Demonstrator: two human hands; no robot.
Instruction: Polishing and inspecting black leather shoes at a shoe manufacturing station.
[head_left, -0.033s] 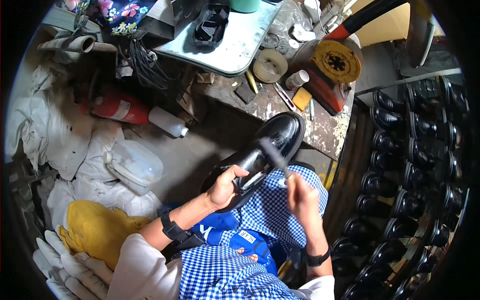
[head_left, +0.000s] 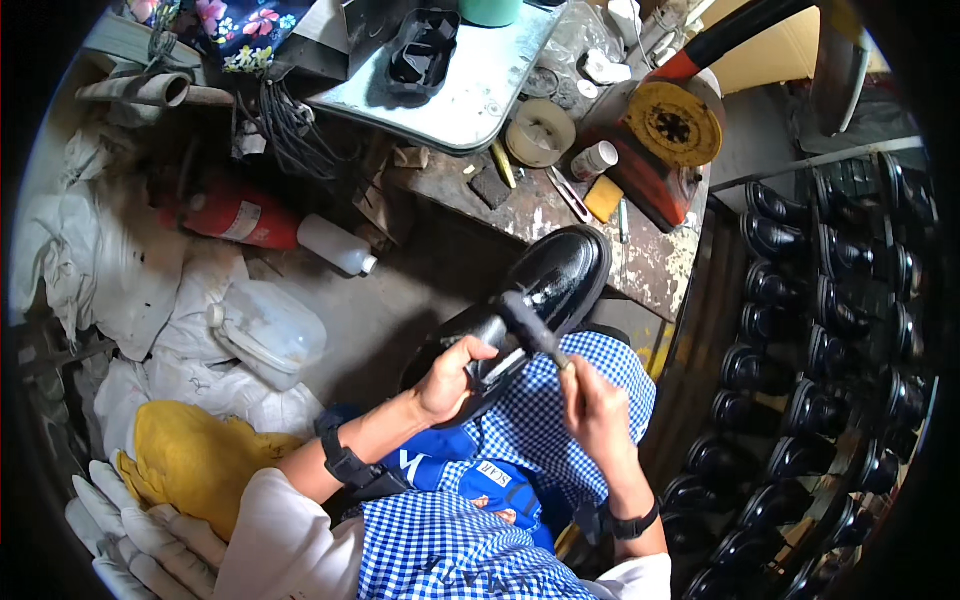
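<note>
A glossy black leather shoe (head_left: 560, 275) rests over my lap with its toe pointing up toward the bench. My left hand (head_left: 452, 378) grips it at the heel opening, thumb on the rim. My right hand (head_left: 597, 410) holds a thin handle whose dark brush head (head_left: 522, 318) lies against the shoe's upper near the opening. A blue and white checked cloth (head_left: 600, 375) covers my knees beneath the shoe. Each wrist carries a black strap.
A worn workbench (head_left: 650, 255) stands just beyond the shoe with a grey tray (head_left: 470, 95), a tape roll (head_left: 540, 130) and a red and yellow machine (head_left: 672, 130). Racks of black shoes (head_left: 830, 300) fill the right. A red extinguisher (head_left: 235, 215), a plastic jug (head_left: 265, 330) and a yellow cloth (head_left: 195, 455) lie at the left.
</note>
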